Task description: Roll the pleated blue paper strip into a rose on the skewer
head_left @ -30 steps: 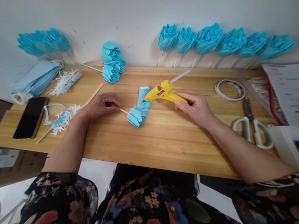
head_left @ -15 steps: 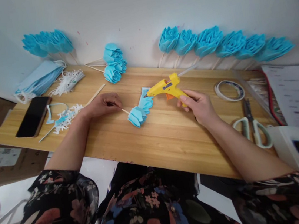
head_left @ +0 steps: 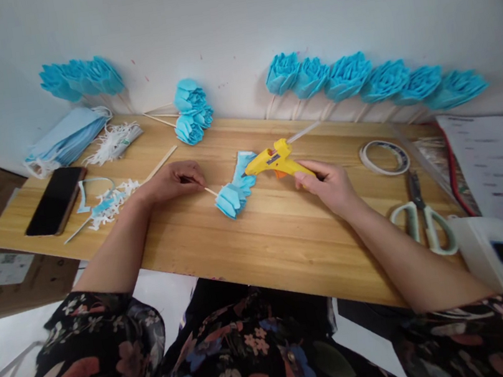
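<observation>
My left hand [head_left: 177, 179] pinches a thin wooden stick [head_left: 211, 191]. At the stick's right end, a partly rolled blue flower [head_left: 229, 200] rests on the table, with a loose blue strip [head_left: 244, 159] running from it up and to the right. My right hand [head_left: 326, 182] is closed around the handle of a yellow glue gun [head_left: 275, 158]. The gun's nozzle points left and sits at the strip, just above the flower; whether it touches cannot be made out. A clear glue stick [head_left: 304, 132] pokes out of the gun's back.
Finished blue flowers [head_left: 348, 76] lean on the wall, and a small bunch [head_left: 192, 109] lies at the back. On the left are face masks [head_left: 68, 137], a phone [head_left: 55, 202] and white scraps [head_left: 116, 202]. Scissors [head_left: 420, 213], a tape roll [head_left: 383, 157] and a plastic box [head_left: 502, 252] stand right.
My right hand has brought the glue gun slightly left and down along the blue strip. The left hand still holds the stick in about the same place.
</observation>
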### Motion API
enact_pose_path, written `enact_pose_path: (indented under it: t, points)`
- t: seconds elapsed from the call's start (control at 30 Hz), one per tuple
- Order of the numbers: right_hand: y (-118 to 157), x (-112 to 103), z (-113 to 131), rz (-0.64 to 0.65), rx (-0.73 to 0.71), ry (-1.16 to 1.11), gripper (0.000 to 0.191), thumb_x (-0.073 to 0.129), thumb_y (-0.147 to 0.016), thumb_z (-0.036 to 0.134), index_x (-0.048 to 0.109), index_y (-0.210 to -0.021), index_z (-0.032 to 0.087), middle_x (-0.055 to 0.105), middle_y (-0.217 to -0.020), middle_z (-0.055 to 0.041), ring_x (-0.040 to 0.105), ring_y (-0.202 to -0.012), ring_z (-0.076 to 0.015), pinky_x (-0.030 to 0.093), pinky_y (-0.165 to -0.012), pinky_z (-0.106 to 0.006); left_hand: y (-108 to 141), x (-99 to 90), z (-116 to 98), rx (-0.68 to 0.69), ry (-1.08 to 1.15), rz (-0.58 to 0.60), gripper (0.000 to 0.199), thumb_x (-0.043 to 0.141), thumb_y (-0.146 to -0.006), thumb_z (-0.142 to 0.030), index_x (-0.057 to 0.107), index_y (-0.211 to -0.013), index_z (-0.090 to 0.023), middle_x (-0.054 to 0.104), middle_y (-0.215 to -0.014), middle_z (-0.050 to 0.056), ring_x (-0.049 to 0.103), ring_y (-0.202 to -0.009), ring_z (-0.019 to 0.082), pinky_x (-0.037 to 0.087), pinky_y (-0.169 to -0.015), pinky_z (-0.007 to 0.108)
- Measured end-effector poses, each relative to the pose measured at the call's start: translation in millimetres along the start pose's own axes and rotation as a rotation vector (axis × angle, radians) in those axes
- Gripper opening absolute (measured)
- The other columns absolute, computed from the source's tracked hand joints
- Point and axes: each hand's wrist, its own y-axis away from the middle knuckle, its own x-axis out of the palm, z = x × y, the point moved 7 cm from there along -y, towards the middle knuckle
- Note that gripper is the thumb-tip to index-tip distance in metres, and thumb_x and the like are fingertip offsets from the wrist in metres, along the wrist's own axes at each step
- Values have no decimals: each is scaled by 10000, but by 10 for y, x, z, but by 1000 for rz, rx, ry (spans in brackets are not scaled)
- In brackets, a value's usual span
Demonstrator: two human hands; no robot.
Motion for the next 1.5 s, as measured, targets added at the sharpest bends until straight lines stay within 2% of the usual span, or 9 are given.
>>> enact_pose_path:
  t: [0.17,0.33,0.47,0.53,0.67,0.77,1.0,1.2,1.5]
  points:
    - [-3,11,17,12,-19,75,371,754,-918,485,898,-1116,206,671,-682,18,489,-598,-137,395,-624,-324,1,-4,22,-12,2,4,428,885,-988,-616,889,-903,-196,822,-951,86,750,-832,171,599,-769,252]
    - [-6,18,57,28,-27,106,426,785,-871,502,899,-1136,190,751,-808,-28,575,-696,-169,445,-670,-334,-6,1,13,-1,-8,4,419,878,-995,-607,888,-902,-199,820,-944,84,754,-838,165,595,-767,245]
    - [-6,32,78,46,-28,137,431,781,-869,501,903,-1148,196,769,-850,-35,581,-726,-174,444,-678,-334,-7,0,3,-2,-6,4,401,877,-1000,-586,895,-907,-196,821,-945,88,760,-844,163,598,-769,237]
    - [-9,34,70,36,-17,90,425,787,-872,504,900,-1142,196,747,-806,-23,551,-690,-159,420,-648,-322,-8,-5,0,-4,-10,3,398,889,-991,-580,898,-905,-192,821,-941,90,759,-841,165,600,-768,237]
    - [-14,4,18,-37,49,-156,431,817,-861,525,879,-1135,198,707,-735,7,435,-571,-113,327,-555,-300,-9,-9,-13,-1,-5,-3,418,905,-975,-595,898,-905,-183,819,-931,99,755,-831,171,605,-756,240]
    - [-12,-13,0,-61,58,-222,382,862,-833,513,878,-1070,213,701,-719,12,422,-567,-106,316,-544,-295,-8,-10,-8,-14,1,-18,441,913,-964,-616,892,-897,-181,812,-921,100,755,-828,176,613,-750,243]
    - [-3,-9,2,-22,18,-102,398,832,-870,540,909,-1113,234,696,-718,4,463,-612,-134,336,-565,-300,-8,-2,-3,-4,-4,-17,468,900,-972,-637,884,-888,-177,812,-929,107,758,-840,177,616,-767,244]
    - [-8,22,104,11,-23,86,379,783,-856,458,915,-1095,195,698,-737,-2,522,-661,-154,402,-644,-329,-5,-5,-20,-15,-18,10,428,895,-984,-602,891,-910,-181,817,-935,98,751,-837,170,600,-756,234]
    - [-6,25,103,1,-32,92,358,765,-855,454,911,-1071,210,710,-740,-2,556,-681,-168,430,-669,-338,-6,-6,-19,-7,-9,-1,455,899,-972,-636,889,-903,-186,813,-929,91,737,-812,160,602,-754,234]
